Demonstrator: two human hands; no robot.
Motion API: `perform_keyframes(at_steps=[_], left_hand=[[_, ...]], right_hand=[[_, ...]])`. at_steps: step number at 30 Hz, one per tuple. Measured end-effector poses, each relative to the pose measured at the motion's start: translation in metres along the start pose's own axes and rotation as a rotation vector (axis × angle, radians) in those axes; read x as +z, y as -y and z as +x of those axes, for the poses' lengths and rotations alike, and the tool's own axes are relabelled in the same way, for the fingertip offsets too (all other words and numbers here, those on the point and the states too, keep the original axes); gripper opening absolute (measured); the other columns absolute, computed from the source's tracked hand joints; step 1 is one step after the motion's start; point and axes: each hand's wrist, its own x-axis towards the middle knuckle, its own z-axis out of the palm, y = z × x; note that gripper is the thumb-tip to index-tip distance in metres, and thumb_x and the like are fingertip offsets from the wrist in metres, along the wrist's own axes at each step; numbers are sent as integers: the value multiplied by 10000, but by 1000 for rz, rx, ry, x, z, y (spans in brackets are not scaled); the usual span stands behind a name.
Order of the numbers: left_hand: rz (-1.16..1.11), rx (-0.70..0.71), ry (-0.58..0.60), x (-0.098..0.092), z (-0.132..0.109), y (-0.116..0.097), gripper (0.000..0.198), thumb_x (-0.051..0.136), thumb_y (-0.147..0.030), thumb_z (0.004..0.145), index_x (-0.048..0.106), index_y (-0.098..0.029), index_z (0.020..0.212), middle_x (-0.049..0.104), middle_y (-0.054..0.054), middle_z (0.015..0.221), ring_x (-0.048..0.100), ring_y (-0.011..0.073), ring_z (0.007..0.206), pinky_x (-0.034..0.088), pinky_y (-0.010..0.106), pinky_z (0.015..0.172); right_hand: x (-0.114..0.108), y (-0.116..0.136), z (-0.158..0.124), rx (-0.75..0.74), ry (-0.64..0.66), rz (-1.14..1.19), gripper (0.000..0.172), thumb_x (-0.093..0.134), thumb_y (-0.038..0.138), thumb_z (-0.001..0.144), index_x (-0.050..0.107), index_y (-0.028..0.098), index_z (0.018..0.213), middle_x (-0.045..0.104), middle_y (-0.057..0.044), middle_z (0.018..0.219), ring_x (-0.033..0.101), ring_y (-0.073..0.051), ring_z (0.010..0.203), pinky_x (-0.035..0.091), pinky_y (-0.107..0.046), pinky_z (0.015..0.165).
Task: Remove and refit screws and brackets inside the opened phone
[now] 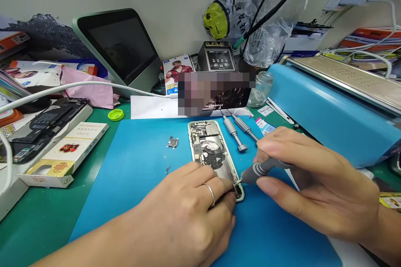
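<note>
An opened phone (pixel 209 146) with its insides bare lies on a blue mat (pixel 138 162). My left hand (pixel 191 208), a ring on one finger, rests on the phone's near end, fingers curled and pressing it down. My right hand (pixel 313 179) pinches a grey screwdriver (pixel 260 170), its tip at the phone's lower right corner. Two more screwdrivers (pixel 238 133) lie on the mat just beyond my right hand. A small loose part (pixel 172 142) sits left of the phone, with a tiny piece (pixel 167 169) nearer me.
A blue machine (pixel 328 108) stands at the right. At left lie a cigarette box (pixel 67 152), another opened phone (pixel 46 123) and a green cap (pixel 115 114). A tablet (pixel 120 48), a soldering station (pixel 219 56), a glass jar (pixel 261 87) and bags line the back.
</note>
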Motion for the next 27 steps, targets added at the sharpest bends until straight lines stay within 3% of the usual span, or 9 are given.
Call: perform_keyframes(at_steps=[4,11,16,21,27], left_hand=[[5,3,6,0,1,0,253,537,-152,1040,751,-104,914,762,88,920,713,210,865,590,375,722],[7,11,-1,1,-1,1,253,547,-167,1040,746,-109,895,772,83,948,709,205,829,572,375,695],[4,1,-2,0,-1,1,245,551,-162,1038,746,-104,901,775,81,969,715,210,849,581,382,709],[2,10,6,2,0,2,266,534,-174,1048,764,-112,927,770,86,927,721,217,867,590,381,714],[6,3,-6,2,0,1,248,540,-169,1044,756,-99,945,774,94,951,721,208,855,589,370,715]], right_hand=[[0,1,2,-19,-8,-31,728,737,12,805,624,313,1458,764,-26,982,685,-216,819,632,-377,743],[-1,3,0,21,-4,-44,752,645,-17,802,604,296,1484,761,-54,1242,725,-271,1066,618,-434,903],[0,3,1,30,17,-29,763,645,-18,802,588,297,1495,769,-40,1194,723,-252,1060,617,-417,907],[0,2,0,3,10,-42,753,677,8,807,582,298,1495,758,-36,1040,709,-247,931,590,-426,833],[1,1,-4,10,-19,-68,747,713,39,803,588,298,1492,756,-49,1026,710,-279,931,570,-460,821]])
